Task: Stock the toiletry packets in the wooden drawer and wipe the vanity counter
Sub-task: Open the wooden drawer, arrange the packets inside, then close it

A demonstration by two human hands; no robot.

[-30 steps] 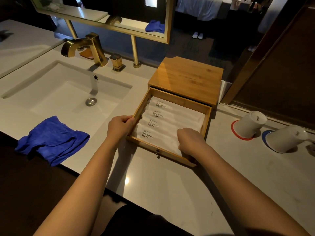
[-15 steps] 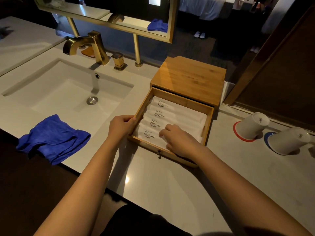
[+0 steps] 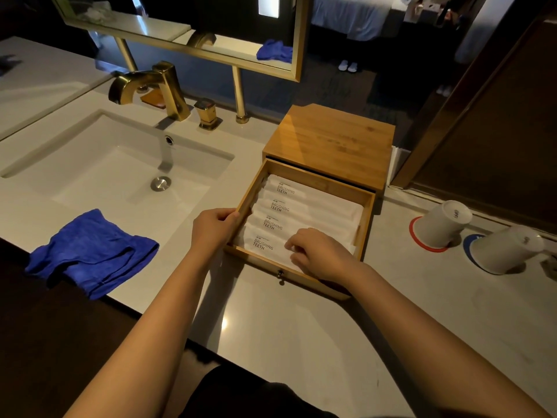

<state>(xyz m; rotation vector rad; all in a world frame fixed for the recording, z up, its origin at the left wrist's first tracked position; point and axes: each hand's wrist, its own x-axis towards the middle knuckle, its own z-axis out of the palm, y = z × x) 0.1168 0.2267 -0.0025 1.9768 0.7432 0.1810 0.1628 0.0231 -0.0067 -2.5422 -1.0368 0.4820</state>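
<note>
While the drawer [image 3: 304, 230] stands open, four packets [image 3: 289, 218] lie inside, long axes running left to right.
Right hand [image 3: 319, 254] rests curled on the nearest packet [image 3: 265, 245], grasp unclear; left hand [image 3: 214, 229] grips the drawer's left wall.

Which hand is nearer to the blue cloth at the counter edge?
The left hand. It grips the left wall of the wooden drawer, on the side toward the blue cloth. The right hand rests on the packets inside, farther away.
</note>
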